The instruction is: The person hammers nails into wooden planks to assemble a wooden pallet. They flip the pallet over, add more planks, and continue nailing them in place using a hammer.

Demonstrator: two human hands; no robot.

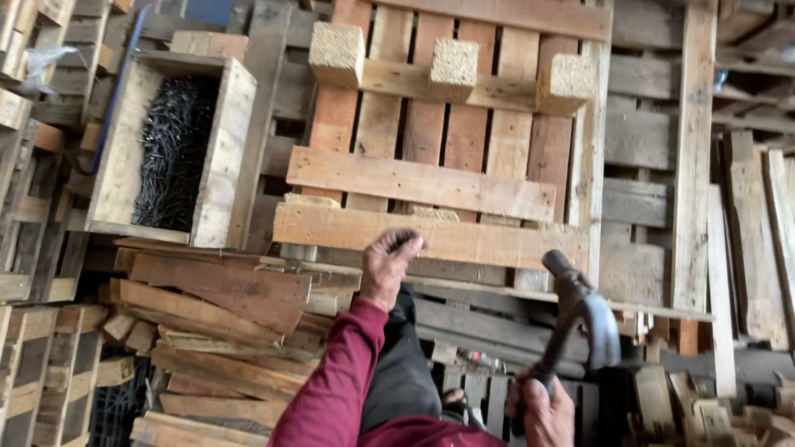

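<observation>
We see a pale wooden pallet point(439, 157) lying bottom-up in the middle of the scene, its slats running from near to far under cross boards and three chipboard blocks along its far edge. The nearest cross board point(464, 236) lies flat, running left to right, light and rough-sawn. To the near right a dark steel claw hammer point(580, 319) stands raised, tilted, head up and handle down.
</observation>
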